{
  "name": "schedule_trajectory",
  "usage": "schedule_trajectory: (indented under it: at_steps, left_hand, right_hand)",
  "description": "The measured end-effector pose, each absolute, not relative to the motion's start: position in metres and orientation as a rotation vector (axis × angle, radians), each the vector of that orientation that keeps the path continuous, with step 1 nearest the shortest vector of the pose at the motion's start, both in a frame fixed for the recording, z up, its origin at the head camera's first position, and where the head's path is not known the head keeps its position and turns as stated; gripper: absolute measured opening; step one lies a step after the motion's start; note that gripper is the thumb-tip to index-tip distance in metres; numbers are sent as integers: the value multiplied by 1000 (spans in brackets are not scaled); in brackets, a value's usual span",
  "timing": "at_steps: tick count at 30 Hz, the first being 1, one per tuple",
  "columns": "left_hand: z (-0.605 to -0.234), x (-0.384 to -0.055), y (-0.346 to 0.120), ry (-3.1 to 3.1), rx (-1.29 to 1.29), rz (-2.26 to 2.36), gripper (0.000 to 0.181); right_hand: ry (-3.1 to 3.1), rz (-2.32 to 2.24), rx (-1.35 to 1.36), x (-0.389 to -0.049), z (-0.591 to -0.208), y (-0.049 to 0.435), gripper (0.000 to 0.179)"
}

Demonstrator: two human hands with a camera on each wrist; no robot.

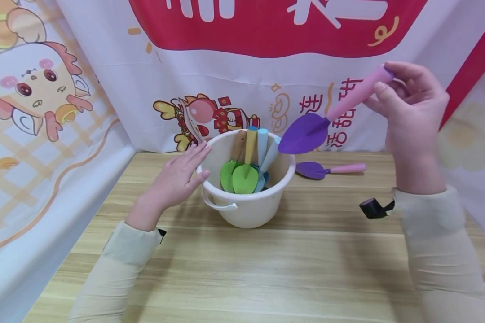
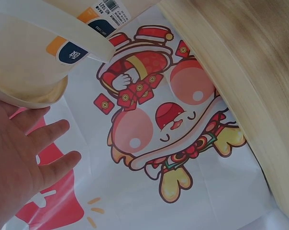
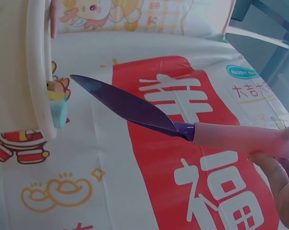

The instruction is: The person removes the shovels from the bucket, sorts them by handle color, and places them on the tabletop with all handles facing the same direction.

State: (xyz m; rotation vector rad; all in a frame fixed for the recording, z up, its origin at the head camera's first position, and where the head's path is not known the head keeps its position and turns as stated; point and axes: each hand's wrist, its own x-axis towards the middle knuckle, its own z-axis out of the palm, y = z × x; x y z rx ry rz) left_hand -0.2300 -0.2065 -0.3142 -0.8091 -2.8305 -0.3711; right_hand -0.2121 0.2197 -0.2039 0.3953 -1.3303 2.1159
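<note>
My right hand (image 1: 418, 101) pinches the end of the pink handle of a purple garden trowel (image 1: 307, 132). The trowel is held in the air, its blade tip down and left at the right rim of a white bucket (image 1: 248, 211). In the right wrist view the trowel (image 3: 130, 105) shows side-on, with the fingers at its handle end. My left hand (image 1: 182, 175) rests on the bucket's left rim with fingers straight. Inside the bucket lean green-bladed trowels (image 1: 245, 178) with yellow and brown handles, and light blue trowels (image 1: 268, 157).
A second purple trowel with a pink handle (image 1: 311, 170) lies on the wooden table (image 1: 242, 278), right of the bucket. The bucket's handle (image 1: 220, 207) hangs at its front left. Printed cloth (image 1: 234, 67) stands along the back and left sides.
</note>
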Motion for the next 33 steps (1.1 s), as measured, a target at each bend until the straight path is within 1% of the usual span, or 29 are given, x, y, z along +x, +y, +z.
schedule_trajectory:
  at_steps: [7,13,19,24,33]
  left_hand:
    - [-314,-230,-206,-2825,-814,-380,66]
    - [-314,-229,-206,-2833,-815,-384,66]
    - [-314,-231,-207,-2839,-815,-380,66]
    - [-314,-230,-207,-2838,-823,-373,66]
    - [-314,-230,-207,-2826,-818,-379,65]
  right_hand:
    - [-1278,2094,374,-216,-203,229,38]
    - [-1242,2139,332,-221,-210,239,36]
    - [-1217,2145,283,-226,-218,250,37]
    - [-1149,2168,225,-229,-220,260,33]
    - [-1036,2151,101,-231,-225,275,32]
